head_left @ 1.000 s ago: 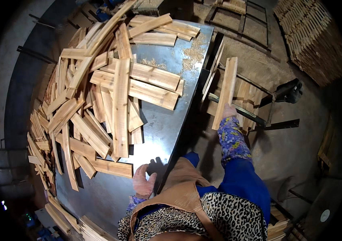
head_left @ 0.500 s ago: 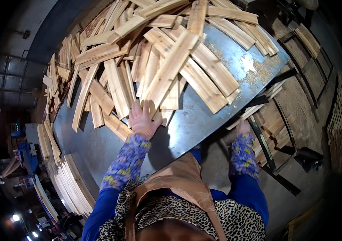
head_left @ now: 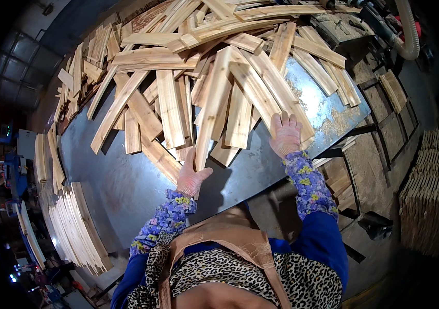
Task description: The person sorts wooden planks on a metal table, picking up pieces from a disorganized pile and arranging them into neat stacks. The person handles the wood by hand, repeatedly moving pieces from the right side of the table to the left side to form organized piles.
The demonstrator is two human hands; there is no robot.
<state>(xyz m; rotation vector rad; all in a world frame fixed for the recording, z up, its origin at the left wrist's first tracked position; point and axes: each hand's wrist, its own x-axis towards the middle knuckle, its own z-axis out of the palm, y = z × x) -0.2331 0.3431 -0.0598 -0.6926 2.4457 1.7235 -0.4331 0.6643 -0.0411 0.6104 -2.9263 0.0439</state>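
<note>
A big heap of pale wooden slats (head_left: 214, 77) covers a dark metal table (head_left: 121, 180). My left hand (head_left: 191, 177), in a pinkish glove, is closed around the near end of a long slat (head_left: 210, 110) that runs up into the heap. My right hand (head_left: 285, 134), also gloved, lies flat with fingers spread on another long slat (head_left: 276, 90) near the table's right edge. Both forearms wear flowered sleeve covers.
A neat stack of slats (head_left: 77, 226) stands at the table's left end. More slats lie in a metal rack (head_left: 392, 90) to the right, and a stacked pile (head_left: 428, 190) sits at far right. Sawdust (head_left: 333, 121) lies on the table's right corner. A hose (head_left: 410, 31) curves at top right.
The view has turned toward the heap. My right hand has come up from beside the table onto a slat. My left hand has taken hold of a long slat's end.
</note>
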